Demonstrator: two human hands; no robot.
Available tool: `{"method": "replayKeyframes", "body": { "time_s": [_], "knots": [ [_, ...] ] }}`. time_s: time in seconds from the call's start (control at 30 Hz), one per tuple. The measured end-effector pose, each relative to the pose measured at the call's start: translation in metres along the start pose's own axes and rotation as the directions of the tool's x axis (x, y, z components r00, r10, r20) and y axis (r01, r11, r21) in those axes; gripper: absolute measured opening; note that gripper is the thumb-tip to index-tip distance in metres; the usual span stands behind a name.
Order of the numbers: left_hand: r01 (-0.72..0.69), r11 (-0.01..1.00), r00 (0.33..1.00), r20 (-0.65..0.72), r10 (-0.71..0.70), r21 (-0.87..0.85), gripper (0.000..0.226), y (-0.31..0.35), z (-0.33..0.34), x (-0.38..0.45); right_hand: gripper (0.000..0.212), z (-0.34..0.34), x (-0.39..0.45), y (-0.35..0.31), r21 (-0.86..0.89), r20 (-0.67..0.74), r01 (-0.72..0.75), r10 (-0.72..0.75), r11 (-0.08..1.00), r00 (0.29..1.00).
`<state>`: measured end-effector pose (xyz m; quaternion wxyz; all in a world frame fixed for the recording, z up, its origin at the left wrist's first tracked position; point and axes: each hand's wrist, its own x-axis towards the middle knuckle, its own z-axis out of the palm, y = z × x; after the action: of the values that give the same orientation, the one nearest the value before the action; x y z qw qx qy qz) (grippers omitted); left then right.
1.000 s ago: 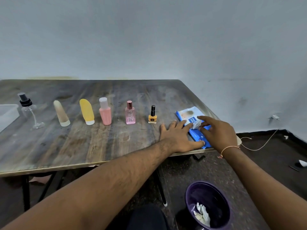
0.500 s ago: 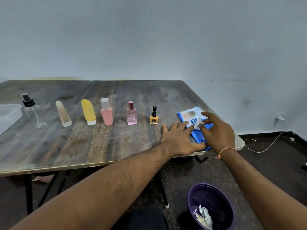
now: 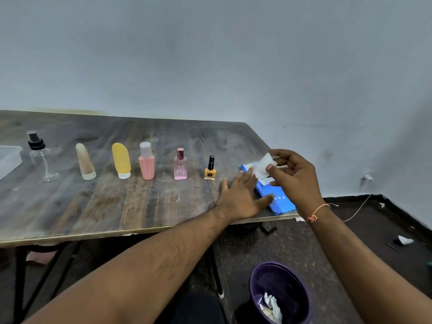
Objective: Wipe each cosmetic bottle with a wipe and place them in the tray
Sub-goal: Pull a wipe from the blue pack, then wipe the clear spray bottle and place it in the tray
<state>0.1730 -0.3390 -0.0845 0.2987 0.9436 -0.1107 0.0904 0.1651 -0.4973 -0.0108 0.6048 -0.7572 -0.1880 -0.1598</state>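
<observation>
The thin white wet wipe (image 3: 263,167) is pinched between the thumb and fingers (image 3: 277,163) of the right hand (image 3: 295,177), lifted above the flat blue wipe packet (image 3: 275,197), with its lower end still at the packet's opening. It looks limp and light, likely damp and prone to tearing or dragging a second sheet; a pinch at one corner suits it. The left hand (image 3: 242,197) lies flat with fingers spread and holding nothing, its thumb on the packet, pressing it to the worn wooden surface (image 3: 105,202).

Left of the packet stands a row: a small yellow nail-polish bottle with black cap (image 3: 210,168), a pink glass perfume bottle (image 3: 180,167), a pink plastic bottle (image 3: 146,164), a yellow soft tube (image 3: 121,160), a beige soft tube (image 3: 85,161) and a clear spray bottle (image 3: 39,155). The glass ones are probably slippery and breakable. The pale tray (image 3: 10,160) sits at the far left edge.

Half a second ago the right hand was down on the packet, just gripping the wipe; now it has risen, drawing the sheet out.
</observation>
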Motion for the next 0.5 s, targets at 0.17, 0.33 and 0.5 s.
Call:
{"method": "replayKeyframes", "body": {
  "time_s": [0.17, 0.33, 0.5],
  "knots": [
    [-0.045, 0.852, 0.998, -0.064, 0.013, -0.522, 0.071, -0.019, -0.023, -0.026, 0.034, 0.023, -0.010, -0.024, 0.187, 0.030, -0.088, 0.084, 0.979, 0.996],
    [0.015, 0.744, 0.994, -0.072, -0.085, -0.668, 0.068, -0.068, -0.069, -0.074, 0.035, 0.068, -0.017, -0.034, 0.283, 0.135, -0.190, 0.157, 0.940, 0.978],
    [0.077, 0.815, 0.996, 0.004, -0.090, -0.574, 0.073, -0.123, -0.149, -0.134, 0.034, 0.147, -0.033, -0.045, 0.320, 0.276, -0.286, 0.200, 0.903, 0.940]
  ]
}}
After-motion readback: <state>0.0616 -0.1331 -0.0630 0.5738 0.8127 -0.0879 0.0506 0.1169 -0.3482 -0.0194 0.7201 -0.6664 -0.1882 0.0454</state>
